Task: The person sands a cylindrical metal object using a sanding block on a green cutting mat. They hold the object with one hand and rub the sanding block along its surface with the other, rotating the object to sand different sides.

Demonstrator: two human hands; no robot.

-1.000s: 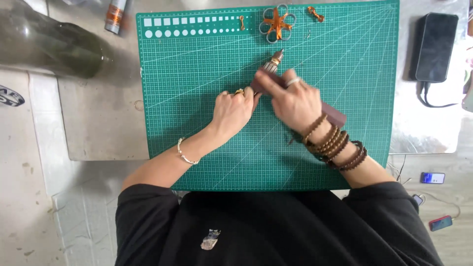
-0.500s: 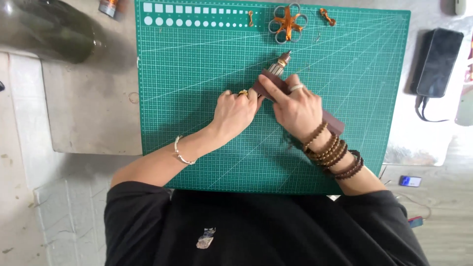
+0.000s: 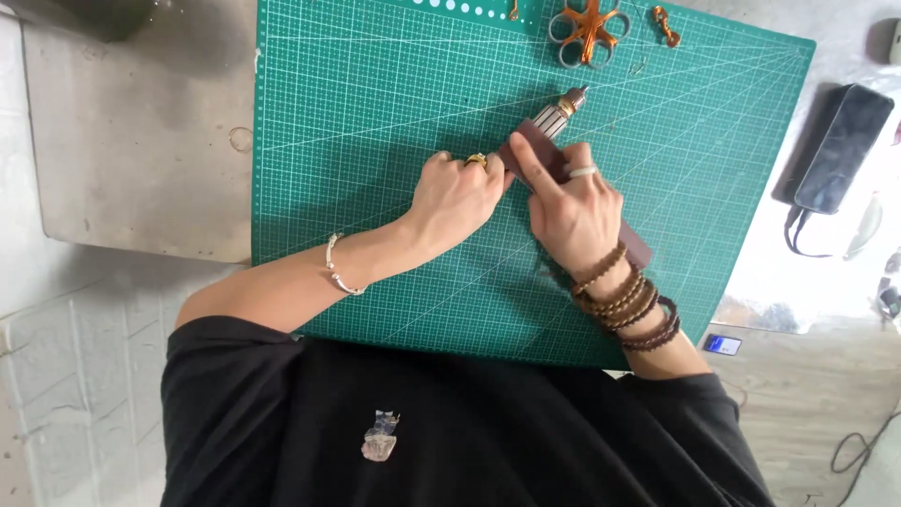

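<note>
Fingers of our right hand (image 3: 574, 208) are wrapping around the dark brown handle of a rotary hand tool (image 3: 549, 143), with the index finger lying straight along its top. That tool is lying slanted on the green cutting mat (image 3: 357, 103), its ribbed metal collar and brass-coloured tip pointing up and to the right, away from us. We are curling the fingers of our left hand (image 3: 457, 194) against the tool's left side, right at the handle's front end; whether they are pinching something small there we cannot tell, since the knuckles are hiding the fingertips. Both hands are touching each other over the tool near the middle of the mat. We are wearing a gold ring on the left hand, a pale ring on the right, a thin silver bangle (image 3: 336, 268) on the left wrist and stacked brown bead bracelets (image 3: 627, 302) on the right. An orange and grey flower-shaped piece (image 3: 588, 23) is sitting at the mat's far edge, well apart from the hands. A black power adapter (image 3: 842, 148) is lying off the mat to the right.
</note>
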